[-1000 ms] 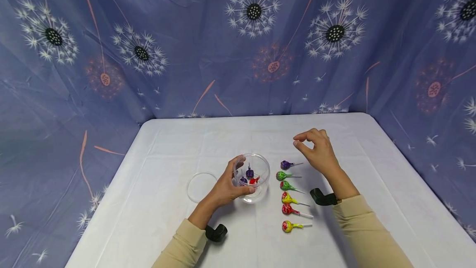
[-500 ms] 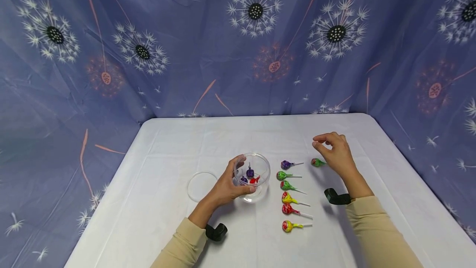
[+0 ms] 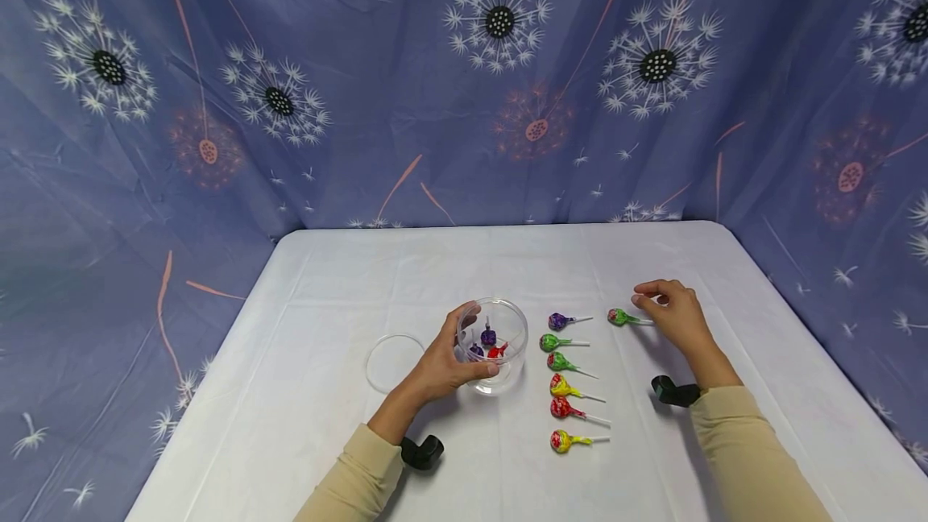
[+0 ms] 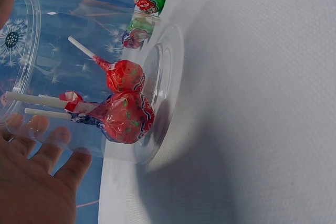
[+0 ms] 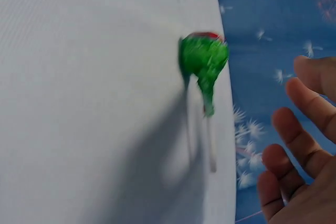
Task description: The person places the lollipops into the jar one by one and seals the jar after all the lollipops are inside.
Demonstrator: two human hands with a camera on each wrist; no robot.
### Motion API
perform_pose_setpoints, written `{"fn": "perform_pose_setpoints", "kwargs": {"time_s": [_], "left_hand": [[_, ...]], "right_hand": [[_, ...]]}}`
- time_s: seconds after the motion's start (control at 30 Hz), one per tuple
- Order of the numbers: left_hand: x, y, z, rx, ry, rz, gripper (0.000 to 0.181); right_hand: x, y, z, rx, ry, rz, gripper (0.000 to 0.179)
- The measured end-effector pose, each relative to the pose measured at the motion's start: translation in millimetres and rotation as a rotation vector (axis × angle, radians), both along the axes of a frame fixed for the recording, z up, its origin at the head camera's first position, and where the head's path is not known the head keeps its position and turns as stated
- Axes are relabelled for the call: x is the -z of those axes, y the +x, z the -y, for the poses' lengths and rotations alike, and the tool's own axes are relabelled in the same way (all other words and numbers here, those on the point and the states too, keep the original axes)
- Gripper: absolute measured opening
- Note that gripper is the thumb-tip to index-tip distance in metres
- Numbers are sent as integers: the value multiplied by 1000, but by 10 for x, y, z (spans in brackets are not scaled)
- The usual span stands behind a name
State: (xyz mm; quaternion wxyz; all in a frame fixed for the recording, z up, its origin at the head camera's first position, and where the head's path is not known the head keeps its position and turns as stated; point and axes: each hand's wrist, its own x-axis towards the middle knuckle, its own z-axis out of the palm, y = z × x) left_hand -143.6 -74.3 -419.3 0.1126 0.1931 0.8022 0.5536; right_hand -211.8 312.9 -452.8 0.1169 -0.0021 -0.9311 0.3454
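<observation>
My left hand [image 3: 438, 365] grips a clear round jar [image 3: 511, 370], thumb on the near side and fingers round the far side. Inside it are purple lollipops [image 3: 488, 337] and red ones; the left wrist view shows two red lollipops [image 4: 124, 76] leaning with sticks toward the mouth. My right hand [image 3: 680, 319] hovers at the stick end of a lone green lollipop [image 3: 619, 316] on the table. In the right wrist view its loosely bent fingers [image 5: 286, 127] are apart from that green lollipop [image 5: 205, 59] and hold nothing.
Between the jar and the lone lollipop runs a column of lollipops: purple [image 3: 557, 321], green [image 3: 548, 342], yellow [image 3: 559, 384] and red [image 3: 561, 408], sticks pointing right. A clear ring-shaped lid [image 3: 367, 365] lies left of the jar on the white table [image 3: 319, 425]. A patterned curtain [image 3: 406, 103] hangs behind.
My right hand has moved right and lower, from near the column's top to beyond the lone green lollipop, uncovering it. The left hand and the jar stay in place.
</observation>
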Motion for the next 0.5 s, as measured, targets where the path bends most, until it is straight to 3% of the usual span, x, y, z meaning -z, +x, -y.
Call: {"fn": "perform_pose_setpoints", "kwargs": {"time_s": [0.5], "left_hand": [[-8,9,-3,-4,-5,0,91]], "right_hand": [[213,10,-198,-38,8,209,35]]}}
